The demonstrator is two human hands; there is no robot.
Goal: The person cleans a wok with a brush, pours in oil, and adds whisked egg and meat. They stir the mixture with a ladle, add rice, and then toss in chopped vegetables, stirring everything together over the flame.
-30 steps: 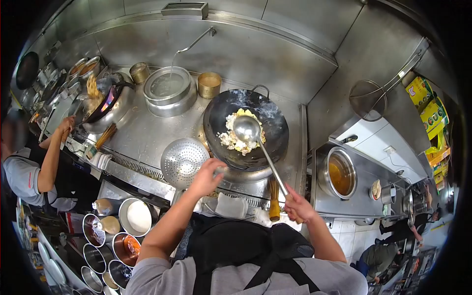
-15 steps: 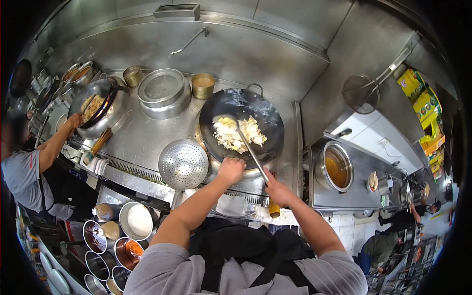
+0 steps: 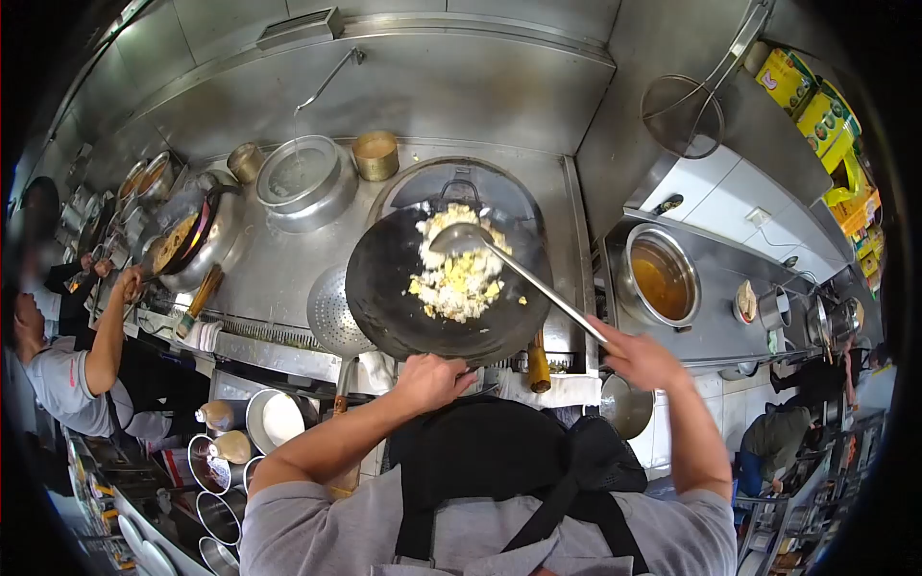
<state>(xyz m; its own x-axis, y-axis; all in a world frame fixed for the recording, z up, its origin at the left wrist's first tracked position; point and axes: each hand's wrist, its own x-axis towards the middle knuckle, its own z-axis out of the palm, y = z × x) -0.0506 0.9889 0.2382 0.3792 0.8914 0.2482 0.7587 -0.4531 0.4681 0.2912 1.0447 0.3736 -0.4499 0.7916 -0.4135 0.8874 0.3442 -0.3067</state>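
Observation:
A black wok [image 3: 384, 288] is tilted toward me over the stove, with white and yellow fried food [image 3: 456, 288] in it. My left hand [image 3: 432, 381] is closed at the wok's near rim, where its handle is mostly hidden under the fingers. My right hand [image 3: 642, 357] grips the long metal ladle [image 3: 552, 293] by its handle. The bowl of the ladle rests at the upper part of the food. Just left of the wok lies a perforated skimmer [image 3: 334, 312].
A lidded metal pot [image 3: 300, 182] and a brass-coloured tin [image 3: 376, 156] stand behind. On the right is a pot of brown liquid [image 3: 661, 275], below a hanging strainer [image 3: 683, 116]. At left a co-worker [image 3: 72, 370] handles another wok [image 3: 216, 230]. Metal tubs [image 3: 277, 420] stand lower left.
The wok has come toward me, off the burner ring, and tilted. My left hand has moved nearer to me with it. My right hand has swung right, and the ladle's bowl now shows over the food.

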